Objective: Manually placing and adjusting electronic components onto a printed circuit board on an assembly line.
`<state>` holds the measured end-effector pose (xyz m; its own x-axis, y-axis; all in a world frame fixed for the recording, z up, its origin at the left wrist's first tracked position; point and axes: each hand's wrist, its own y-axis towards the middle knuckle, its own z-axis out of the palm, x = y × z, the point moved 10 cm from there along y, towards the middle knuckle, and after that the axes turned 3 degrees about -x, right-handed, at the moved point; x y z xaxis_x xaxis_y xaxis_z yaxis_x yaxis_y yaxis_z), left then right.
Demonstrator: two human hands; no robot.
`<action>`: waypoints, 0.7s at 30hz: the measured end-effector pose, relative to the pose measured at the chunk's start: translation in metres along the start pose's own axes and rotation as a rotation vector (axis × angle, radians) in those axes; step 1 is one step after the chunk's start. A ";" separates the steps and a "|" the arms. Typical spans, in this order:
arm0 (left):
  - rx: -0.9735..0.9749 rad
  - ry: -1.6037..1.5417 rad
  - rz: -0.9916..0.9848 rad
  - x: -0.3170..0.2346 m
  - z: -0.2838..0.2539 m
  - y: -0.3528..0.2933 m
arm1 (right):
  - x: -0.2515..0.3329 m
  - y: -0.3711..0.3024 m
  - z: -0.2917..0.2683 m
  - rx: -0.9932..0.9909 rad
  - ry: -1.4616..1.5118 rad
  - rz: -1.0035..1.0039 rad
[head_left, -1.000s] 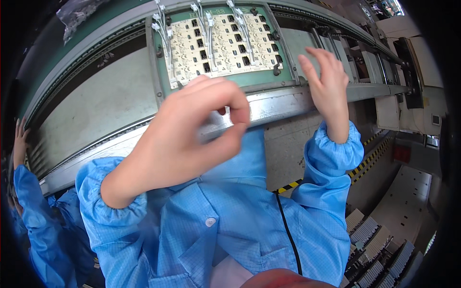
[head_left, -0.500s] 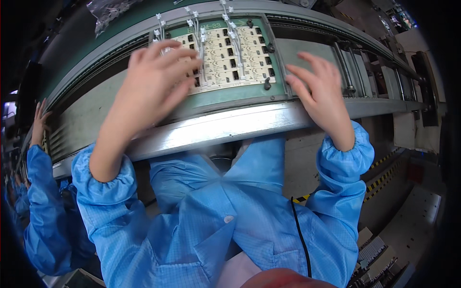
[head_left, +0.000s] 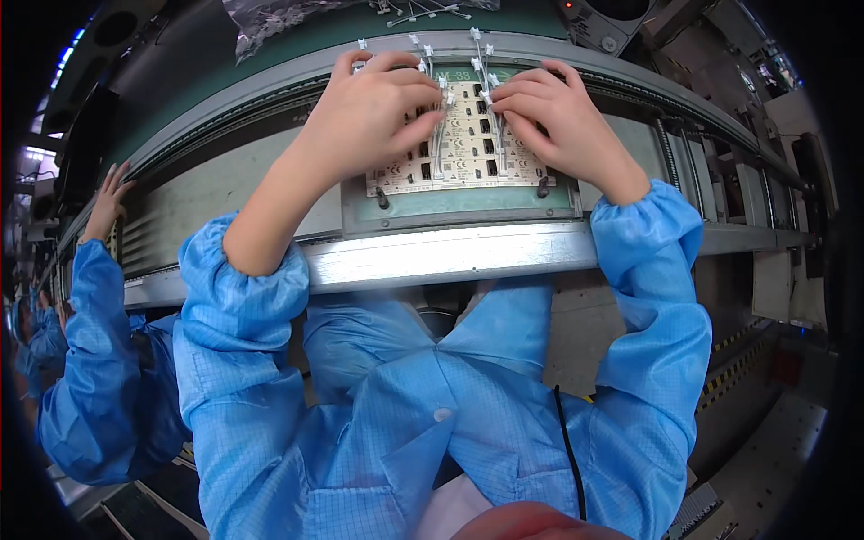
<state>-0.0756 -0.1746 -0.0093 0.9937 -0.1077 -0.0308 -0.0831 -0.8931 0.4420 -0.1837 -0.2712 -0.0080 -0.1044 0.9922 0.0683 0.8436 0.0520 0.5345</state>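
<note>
Circuit panel (head_left: 463, 148) lies crosswise beneath both hands; left hand (head_left: 373, 112) and right hand (head_left: 553, 121) are equally near, fingertips pinched on the white wire leads (head_left: 441, 135) at its middle.

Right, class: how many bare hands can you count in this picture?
3. The left hand and right hand rest on the circuit board panel; a co-worker's hand touches the conveyor at far left. Others may be hidden.

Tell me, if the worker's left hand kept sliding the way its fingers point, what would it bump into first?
Probably the right hand. The left hand points rightward across the circuit board panel, fingertips at the white wire connectors, with the other hand's fingertips just beyond; depth is unclear.
</note>
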 end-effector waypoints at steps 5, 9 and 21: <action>0.056 0.005 -0.007 0.019 0.007 0.008 | -0.019 0.016 0.016 0.114 0.044 0.029; -0.142 -0.037 0.069 0.040 -0.032 0.007 | -0.014 0.034 0.011 0.073 0.000 0.003; 0.009 0.065 0.051 0.043 -0.010 -0.052 | 0.039 0.040 0.028 0.025 0.113 -0.149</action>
<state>-0.0281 -0.1282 -0.0245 0.9909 -0.1247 0.0500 -0.1340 -0.8912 0.4333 -0.1393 -0.2277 -0.0076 -0.2868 0.9542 0.0848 0.8270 0.2020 0.5247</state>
